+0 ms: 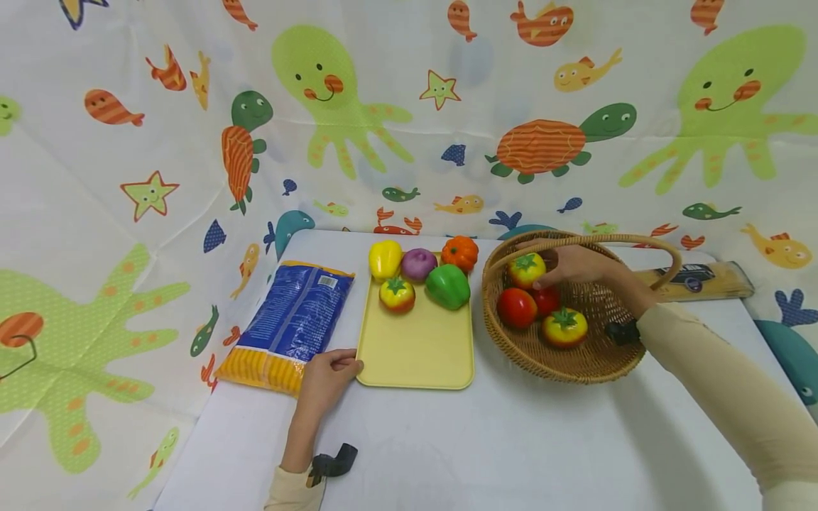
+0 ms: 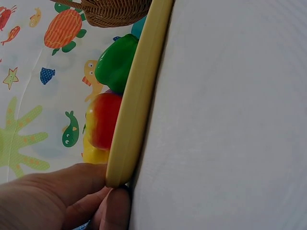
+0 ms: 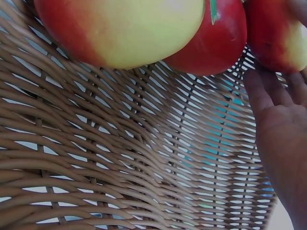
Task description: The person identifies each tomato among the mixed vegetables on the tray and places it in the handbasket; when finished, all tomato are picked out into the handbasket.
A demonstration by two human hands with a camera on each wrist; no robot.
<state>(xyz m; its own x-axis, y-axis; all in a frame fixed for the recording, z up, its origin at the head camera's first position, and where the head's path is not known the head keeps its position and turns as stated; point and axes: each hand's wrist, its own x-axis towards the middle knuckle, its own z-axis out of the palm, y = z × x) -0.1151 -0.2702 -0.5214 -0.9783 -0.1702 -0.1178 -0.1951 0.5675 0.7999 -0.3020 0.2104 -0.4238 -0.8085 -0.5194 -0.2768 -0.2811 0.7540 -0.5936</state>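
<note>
My left hand (image 1: 327,380) pinches the near left corner of a pale yellow tray (image 1: 415,351), thumb and fingers on either side of its rim in the left wrist view. On the tray lie a yellow bell pepper (image 1: 385,260), a purple onion (image 1: 419,265), an orange pumpkin (image 1: 460,253), a green bell pepper (image 1: 448,287) and a yellow-red tomato (image 1: 397,295). Inside a wicker basket (image 1: 597,362), my right hand (image 1: 578,264) grips another yellow-red tomato (image 1: 527,270). Beside it sit red tomatoes (image 1: 516,308) and one more yellow-red tomato (image 1: 565,328).
Left of the tray lies a blue and yellow bag (image 1: 300,312). A long printed package (image 1: 709,281) lies behind the basket at the right. The basket's handle (image 1: 667,248) arches above my right forearm. A sea-animal patterned cloth (image 1: 409,142) hangs behind the white table (image 1: 447,447).
</note>
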